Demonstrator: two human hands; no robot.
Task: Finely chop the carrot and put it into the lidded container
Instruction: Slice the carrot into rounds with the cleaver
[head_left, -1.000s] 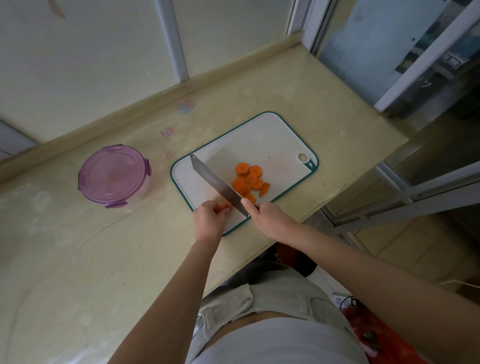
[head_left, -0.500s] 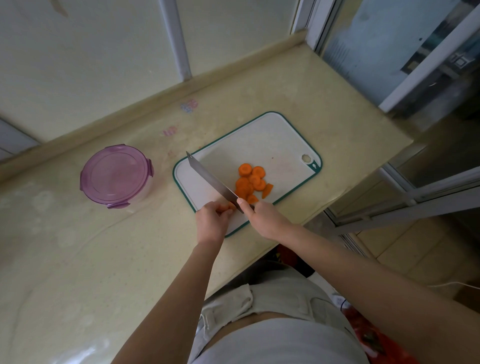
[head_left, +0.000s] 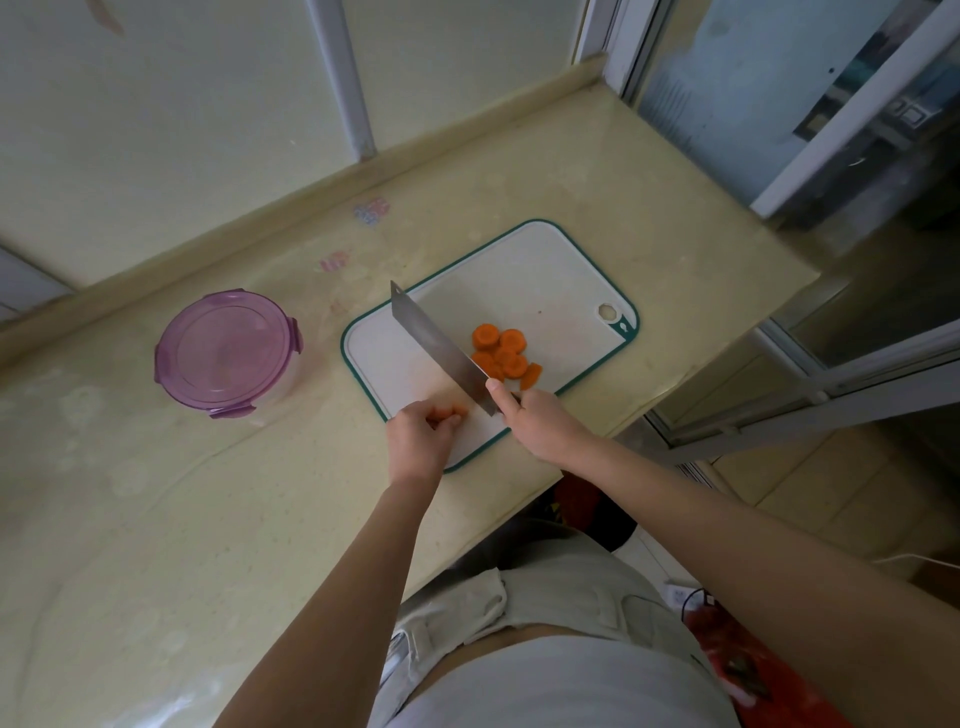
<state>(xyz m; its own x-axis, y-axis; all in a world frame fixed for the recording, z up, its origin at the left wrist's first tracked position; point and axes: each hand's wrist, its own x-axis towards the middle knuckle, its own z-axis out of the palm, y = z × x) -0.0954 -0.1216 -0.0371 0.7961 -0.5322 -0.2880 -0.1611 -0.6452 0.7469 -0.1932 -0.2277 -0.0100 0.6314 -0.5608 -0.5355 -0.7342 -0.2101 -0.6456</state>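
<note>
The left hand (head_left: 423, 436) pinches a small carrot stub (head_left: 451, 413) in curled fingers at the near edge of the white, green-rimmed cutting board (head_left: 545, 280). The right hand (head_left: 540, 421) grips a flat steel cleaver (head_left: 441, 348), its blade slanting far-left. Round carrot slices (head_left: 501, 353) lie just right of the blade. The round purple-lidded container (head_left: 228, 353) stands left on the glossy cream bench (head_left: 571, 182)

Knife (head_left: 441, 347) beside carrot slices (head_left: 512, 342), container (head_left: 223, 353) lidded

Both arms reach forward: the left hand (head_left: 422, 437) pinches a carrot stub (head_left: 451, 413), the right hand (head_left: 541, 425) grips the knife (head_left: 435, 340).
</note>
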